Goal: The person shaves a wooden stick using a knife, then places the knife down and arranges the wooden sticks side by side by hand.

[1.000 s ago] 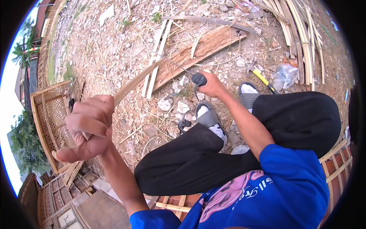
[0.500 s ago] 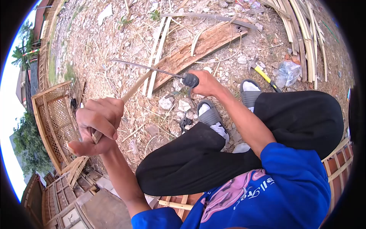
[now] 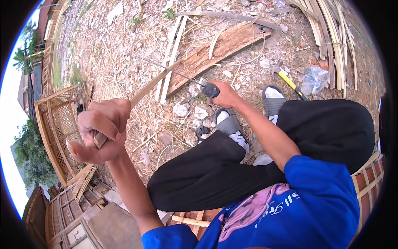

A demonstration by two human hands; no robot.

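My left hand point(image 3: 104, 128), on the left, is closed round a thin wooden strip point(image 3: 150, 86) whose cut end shows between thumb and fingers. The strip slants away to the upper right, its far end over a rough brown plank point(image 3: 234, 43) on the ground. In my right hand point(image 3: 226, 95) is the black handle of a long knife point(image 3: 210, 90). Its narrow blade points up and left and crosses the strip near the strip's far end. Whether blade and strip touch I cannot tell.
Two pale strips point(image 3: 171, 56) lie beside the plank. A yellow-handled hammer point(image 3: 289, 80) and a clear plastic bag point(image 3: 314, 79) lie near my sandalled feet. Long wooden strips point(image 3: 338, 50) are at upper right. A lattice panel point(image 3: 58, 128) stands at left. Stones and straw cover the ground.
My left hand has shifted a little left and up with the strip. The knife has moved slightly right and down, its blade now blurrier.
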